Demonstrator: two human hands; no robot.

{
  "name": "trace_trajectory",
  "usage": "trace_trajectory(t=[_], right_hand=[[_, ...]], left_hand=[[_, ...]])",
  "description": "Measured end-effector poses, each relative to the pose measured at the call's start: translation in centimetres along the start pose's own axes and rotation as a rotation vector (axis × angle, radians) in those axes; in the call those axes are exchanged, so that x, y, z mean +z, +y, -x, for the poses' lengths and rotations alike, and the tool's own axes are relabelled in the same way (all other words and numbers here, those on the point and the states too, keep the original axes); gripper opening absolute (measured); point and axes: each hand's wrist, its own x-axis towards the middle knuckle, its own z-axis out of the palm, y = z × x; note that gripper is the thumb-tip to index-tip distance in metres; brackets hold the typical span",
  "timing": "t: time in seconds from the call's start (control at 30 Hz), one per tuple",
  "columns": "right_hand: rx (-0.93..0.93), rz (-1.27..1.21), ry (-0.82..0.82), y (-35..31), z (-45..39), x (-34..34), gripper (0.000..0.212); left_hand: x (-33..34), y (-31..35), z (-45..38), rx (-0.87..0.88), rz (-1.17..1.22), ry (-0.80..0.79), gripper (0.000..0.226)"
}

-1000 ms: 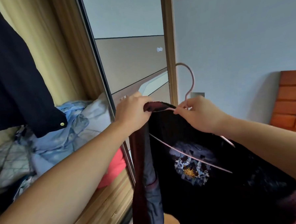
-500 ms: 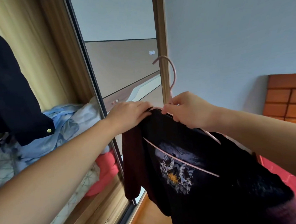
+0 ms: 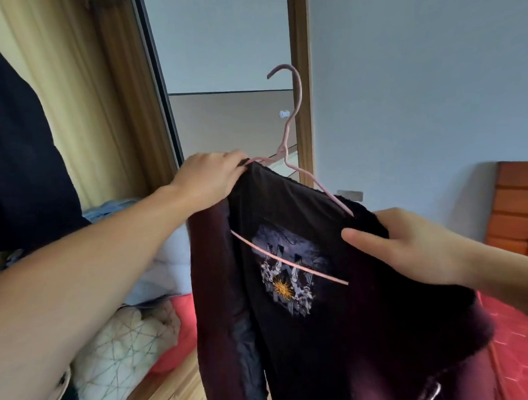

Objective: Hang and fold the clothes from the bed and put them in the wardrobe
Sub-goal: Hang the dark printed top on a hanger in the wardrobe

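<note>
A dark maroon shirt [image 3: 325,334] with a printed sun emblem hangs on a thin pink wire hanger [image 3: 292,131], hook pointing up. My left hand [image 3: 209,178] grips the shirt's left shoulder together with the hanger end. My right hand [image 3: 412,247] holds the right shoulder of the shirt, thumb on the front and fingers behind the cloth. The hanger's lower bar shows through the neck opening. The open wardrobe [image 3: 99,116] is to the left.
A dark garment [image 3: 12,151] hangs at the far left inside the wardrobe. Light blue, white patterned and red textiles [image 3: 135,329] are piled on its shelf. A sliding mirrored door [image 3: 229,79] stands behind the hanger. A red bed [image 3: 524,354] and an orange headboard [image 3: 520,211] are at right.
My right hand slid from the hanger's neck down to the shirt's right shoulder. The shirt now sits spread wider over the hanger. My left hand keeps its hold.
</note>
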Motion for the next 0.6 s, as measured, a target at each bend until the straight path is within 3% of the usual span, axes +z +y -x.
trace_trajectory(t=[0.07, 0.2, 0.37, 0.5, 0.6], right_hand=[[0.05, -0.144, -0.007, -3.0, -1.6, -0.1, 0.052], [0.019, -0.311, -0.001, -10.0, -5.7, -0.6, 0.048], [-0.018, -0.253, 0.049, -16.9, -11.2, -1.3, 0.034], [-0.038, -0.282, 0.106, -19.5, -15.4, -2.8, 0.031], [-0.111, -0.261, 0.121, -21.5, -18.7, -4.0, 0.024]], left_hand=[[-0.2, -2.0, 0.3, -0.071, 0.025, 0.008, 0.027], [-0.9, -6.7, 1.5, -0.269, 0.151, 0.137, 0.02], [-2.5, -10.8, 1.9, -0.568, 0.421, 0.12, 0.028], [-6.6, -10.3, 0.8, -0.783, 0.771, 0.246, 0.046], [-11.0, -9.2, -0.4, -0.783, 0.886, 0.296, 0.033]])
